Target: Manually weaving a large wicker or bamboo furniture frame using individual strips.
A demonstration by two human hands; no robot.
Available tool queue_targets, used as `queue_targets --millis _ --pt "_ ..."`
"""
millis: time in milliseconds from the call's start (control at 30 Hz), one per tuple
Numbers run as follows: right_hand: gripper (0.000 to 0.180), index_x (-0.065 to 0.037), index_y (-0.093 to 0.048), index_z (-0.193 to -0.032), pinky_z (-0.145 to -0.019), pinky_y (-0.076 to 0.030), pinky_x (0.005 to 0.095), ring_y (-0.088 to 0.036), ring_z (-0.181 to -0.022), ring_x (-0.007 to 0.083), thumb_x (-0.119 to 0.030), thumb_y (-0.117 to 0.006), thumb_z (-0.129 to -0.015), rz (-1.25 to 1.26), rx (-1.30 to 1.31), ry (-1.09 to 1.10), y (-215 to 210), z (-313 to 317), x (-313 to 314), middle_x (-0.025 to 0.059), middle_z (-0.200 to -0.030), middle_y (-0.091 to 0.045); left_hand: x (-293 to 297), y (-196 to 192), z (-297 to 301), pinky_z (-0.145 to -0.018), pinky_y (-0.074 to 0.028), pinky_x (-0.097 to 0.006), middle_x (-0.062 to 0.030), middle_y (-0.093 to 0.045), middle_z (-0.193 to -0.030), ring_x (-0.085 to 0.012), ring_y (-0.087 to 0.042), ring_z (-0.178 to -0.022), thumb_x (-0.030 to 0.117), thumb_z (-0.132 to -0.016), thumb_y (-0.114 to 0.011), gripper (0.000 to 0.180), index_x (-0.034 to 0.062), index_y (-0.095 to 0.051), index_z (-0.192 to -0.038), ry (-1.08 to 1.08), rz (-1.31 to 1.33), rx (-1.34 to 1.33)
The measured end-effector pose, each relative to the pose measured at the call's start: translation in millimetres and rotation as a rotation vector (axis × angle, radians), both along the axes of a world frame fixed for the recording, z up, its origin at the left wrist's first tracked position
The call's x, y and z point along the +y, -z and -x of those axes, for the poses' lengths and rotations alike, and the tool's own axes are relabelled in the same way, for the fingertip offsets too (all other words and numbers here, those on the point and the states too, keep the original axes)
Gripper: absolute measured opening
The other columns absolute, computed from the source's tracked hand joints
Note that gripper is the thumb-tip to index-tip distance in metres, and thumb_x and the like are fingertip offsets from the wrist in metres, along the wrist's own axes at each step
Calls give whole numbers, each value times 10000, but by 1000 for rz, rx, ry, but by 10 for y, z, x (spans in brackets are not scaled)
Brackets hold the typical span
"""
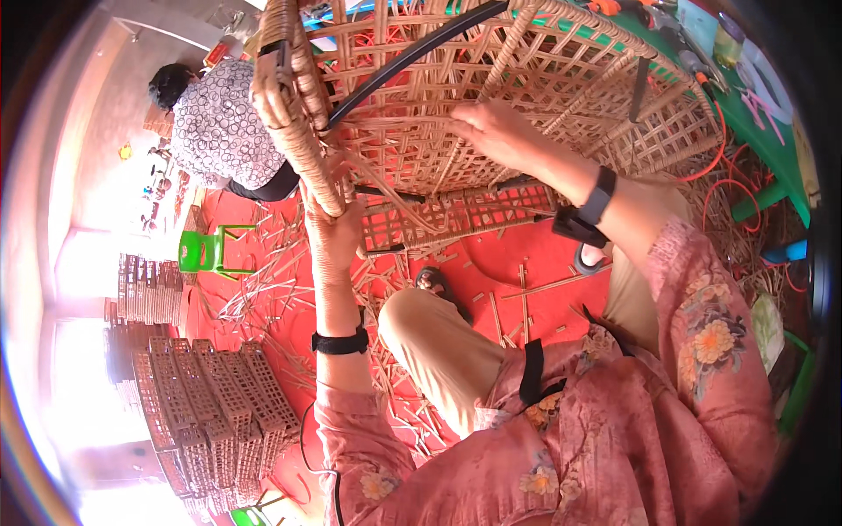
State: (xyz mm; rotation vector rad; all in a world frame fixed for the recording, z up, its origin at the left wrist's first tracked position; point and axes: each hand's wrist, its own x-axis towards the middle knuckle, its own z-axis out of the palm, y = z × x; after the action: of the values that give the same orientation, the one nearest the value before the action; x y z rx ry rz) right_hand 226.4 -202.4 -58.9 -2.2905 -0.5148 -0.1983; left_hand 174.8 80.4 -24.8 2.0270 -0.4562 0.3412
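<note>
A large woven rattan piece (579, 96), an open lattice with thick wrapped edges, fills the top of the view. My left hand (335, 230) is closed around its wrapped left edge, with some fingers hidden behind the rattan. In front of the lattice is my right hand (498, 131), its fingers drawn together toward the left; what they pinch, if anything, is too small to make out. A dark flat bar (412, 63) slants across the upper part of the piece. Close to my left hand, a loose rattan strip (399, 195) curves down across the weave.
Stacks of woven rattan panels (210, 412) stand at the left. A green plastic stool (202, 252) is beyond them, near a bent-over person (226, 123) in a patterned top. Cut strips litter the red floor covering (517, 298). Tools lie on a green table (763, 149) at the right.
</note>
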Motion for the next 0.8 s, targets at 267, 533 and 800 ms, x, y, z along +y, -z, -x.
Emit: queue_targets --millis 267,533,800 --pt "248 -29 -620 -1032 -619 -448 393 -596 -665 324 -255 -563 -947 76 -19 537 96 1179 -1964 202 -765 -597 43 18 -107 -948 -398 -386 -128 -437 -1201 -284 -453 -1124 -82 -692 -563 654 43 -428 -1320 -95 36 -149" --pt "332 -47 -566 -1213 -752 -475 437 -594 -907 410 -132 -498 -900 435 -132 855 1503 3196 -4122 217 -1009 -627 -23 -15 -456 -939 -388 -356 -112 -512 -1152 -247 -484 -1053 -37 -720 -600 591 -12 -466 -1296 -167 -82 -166" --pt "387 1 -572 -1222 -913 -451 393 -582 -1070 349 -87 -552 -845 475 403 773 1817 3294 -3773 180 -1156 -615 -34 -30 -453 -949 -398 -294 -83 -561 -1177 -167 -526 -1055 -69 -740 -548 573 -12 -460 -1303 -5 160 42"
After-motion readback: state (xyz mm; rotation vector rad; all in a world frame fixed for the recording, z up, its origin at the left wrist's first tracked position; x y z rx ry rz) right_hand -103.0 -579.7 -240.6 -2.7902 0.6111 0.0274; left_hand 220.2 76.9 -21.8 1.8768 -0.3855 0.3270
